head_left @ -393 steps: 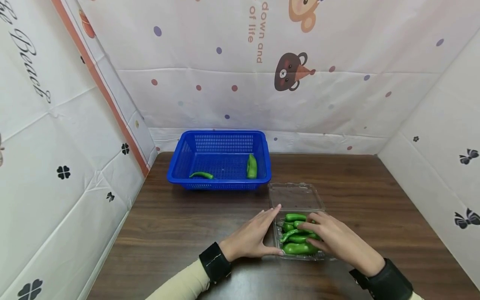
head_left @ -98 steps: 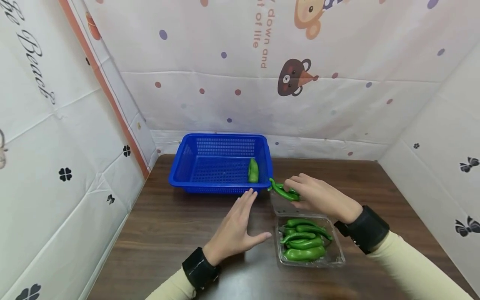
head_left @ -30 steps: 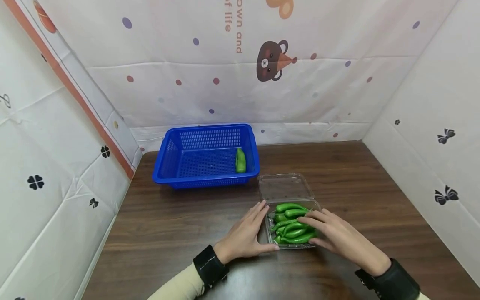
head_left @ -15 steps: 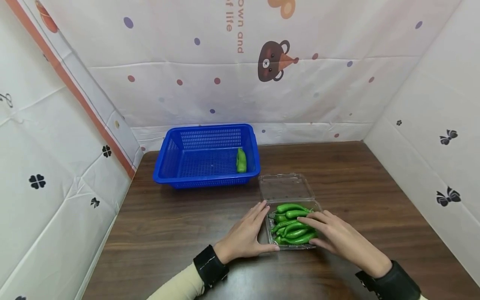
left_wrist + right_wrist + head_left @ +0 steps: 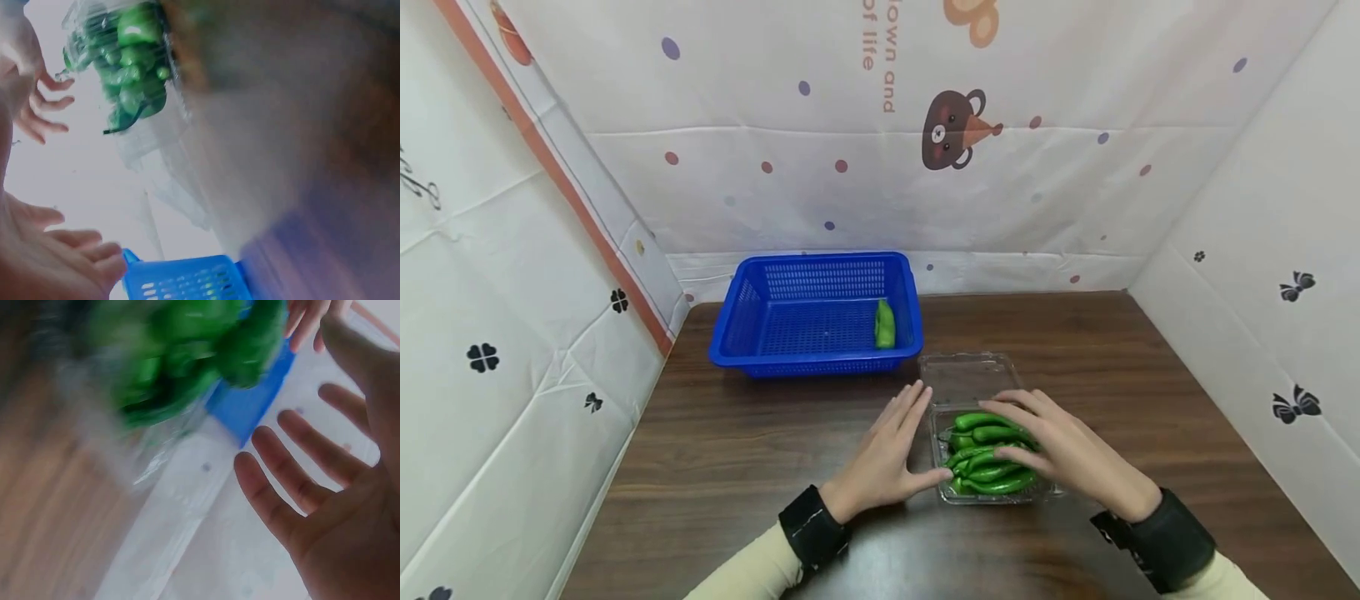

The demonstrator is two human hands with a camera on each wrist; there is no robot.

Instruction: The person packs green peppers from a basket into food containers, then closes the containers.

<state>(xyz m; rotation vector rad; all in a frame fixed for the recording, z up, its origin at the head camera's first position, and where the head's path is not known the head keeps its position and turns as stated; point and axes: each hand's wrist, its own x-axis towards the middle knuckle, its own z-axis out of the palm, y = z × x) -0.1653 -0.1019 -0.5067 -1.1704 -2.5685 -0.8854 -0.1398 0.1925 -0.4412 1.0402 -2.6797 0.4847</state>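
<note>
Long green chili peppers (image 5: 992, 482) lie heaped in a clear plastic clamshell box (image 5: 947, 498), its lid (image 5: 970, 379) folded back flat on the table. Over the box's right part hovers my right hand (image 5: 1056, 446), fingers spread and holding nothing; the right wrist view shows its bare palm beside the peppers. My left hand (image 5: 880, 458) stands at the box's left side, fingers straight and thumb apart, thumb tip near the box's left edge. Behind, a blue plastic basket (image 5: 812, 361) holds one thicker green pepper (image 5: 885, 324) at its right end.
The brown wooden table (image 5: 737, 467) is enclosed by printed white cloth at the back (image 5: 760, 200), left and right. The basket's front right corner sits close to the box's open lid.
The thin chili left the basket, and the right hand carried chilies past the lid; the heap in the box is now fuller. Just now both hands have drawn slightly away from the box.
</note>
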